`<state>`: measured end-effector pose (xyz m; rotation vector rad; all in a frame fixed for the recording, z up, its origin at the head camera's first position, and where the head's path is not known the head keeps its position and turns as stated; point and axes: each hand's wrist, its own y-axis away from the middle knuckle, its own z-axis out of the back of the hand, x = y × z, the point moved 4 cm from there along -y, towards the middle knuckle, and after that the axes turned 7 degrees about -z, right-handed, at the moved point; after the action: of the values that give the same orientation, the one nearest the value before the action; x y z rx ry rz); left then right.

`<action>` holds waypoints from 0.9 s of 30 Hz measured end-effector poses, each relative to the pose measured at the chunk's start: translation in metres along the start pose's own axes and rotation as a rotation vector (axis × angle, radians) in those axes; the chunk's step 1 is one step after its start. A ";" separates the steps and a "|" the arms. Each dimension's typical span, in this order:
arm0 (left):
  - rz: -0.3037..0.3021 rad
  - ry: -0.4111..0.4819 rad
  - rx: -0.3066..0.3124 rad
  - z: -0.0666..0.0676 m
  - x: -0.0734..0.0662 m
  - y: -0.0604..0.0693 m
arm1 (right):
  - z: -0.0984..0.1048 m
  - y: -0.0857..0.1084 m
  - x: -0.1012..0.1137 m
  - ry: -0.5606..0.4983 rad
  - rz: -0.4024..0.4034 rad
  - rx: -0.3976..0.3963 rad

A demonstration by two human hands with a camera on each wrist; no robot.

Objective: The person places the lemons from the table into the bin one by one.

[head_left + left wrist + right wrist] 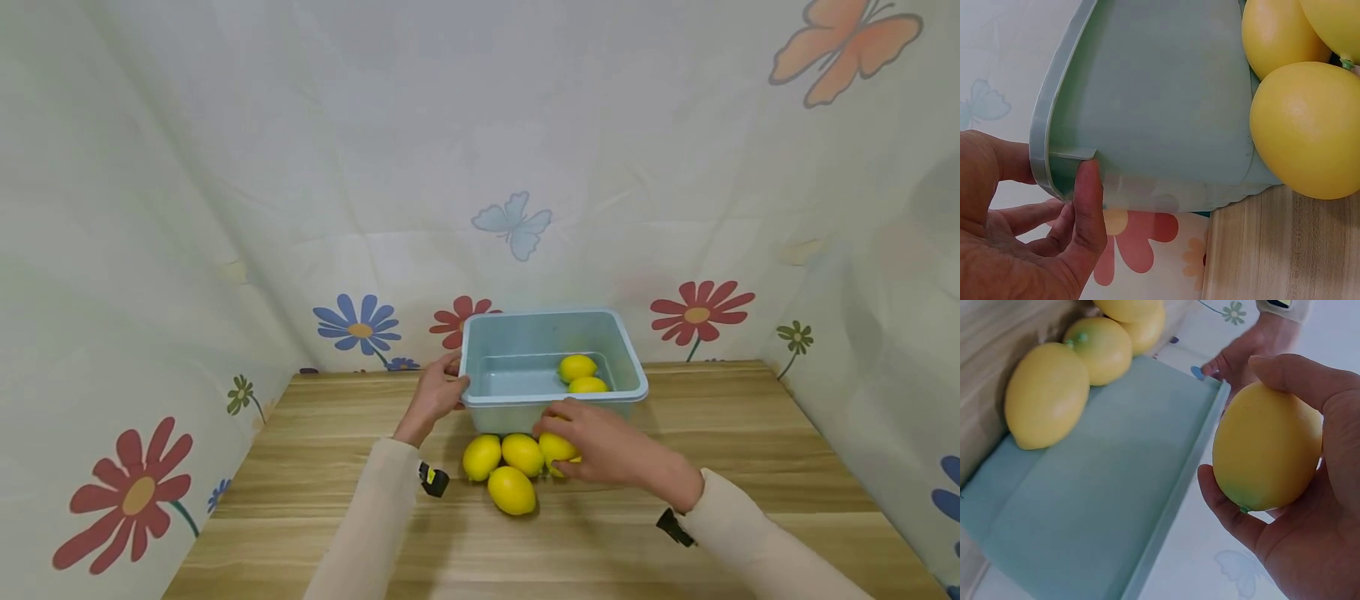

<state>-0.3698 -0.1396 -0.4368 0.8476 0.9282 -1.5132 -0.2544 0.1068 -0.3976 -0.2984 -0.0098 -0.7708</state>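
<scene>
A light blue plastic bin stands at the back of the table, with two lemons in its right part. My left hand grips the bin's left rim; in the left wrist view the thumb presses just under the rim's lip. Thumb and fingers of my right hand curl round a lemon, held up by the bin's front wall. Several other lemons lie on the table against and before that wall. In the head view my right hand mostly hides the held lemon.
The wood-grain table reaches back to a pale curtain printed with flowers and butterflies, which also hangs at both sides. A black strap device sits at the left wrist, another at the right.
</scene>
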 end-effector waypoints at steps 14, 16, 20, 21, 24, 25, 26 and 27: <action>0.000 -0.004 0.001 0.000 -0.002 0.000 | 0.033 -0.025 0.002 0.010 -0.004 -0.070; -0.002 -0.003 0.002 -0.001 -0.002 0.000 | 0.038 -0.029 0.000 0.008 -0.013 -0.068; -0.007 -0.003 0.000 0.000 -0.002 0.000 | 0.046 -0.039 -0.003 0.007 -0.015 -0.094; -0.009 -0.004 0.000 0.000 -0.002 0.000 | 0.048 -0.042 -0.003 0.003 -0.018 -0.096; -0.006 -0.006 -0.002 0.000 -0.002 0.000 | 0.052 -0.048 -0.005 -0.008 -0.024 -0.104; -0.003 -0.008 -0.003 0.000 -0.002 0.000 | 0.054 -0.050 -0.006 -0.010 -0.025 -0.106; -0.002 -0.008 -0.002 0.000 -0.002 0.000 | 0.055 -0.052 -0.007 -0.016 -0.027 -0.106; 0.000 -0.008 -0.001 0.000 -0.002 0.000 | 0.057 -0.053 -0.008 -0.018 -0.028 -0.107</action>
<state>-0.3692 -0.1388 -0.4347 0.8403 0.9235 -1.5146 -0.2910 0.0912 -0.3303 -0.4073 0.0104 -0.7983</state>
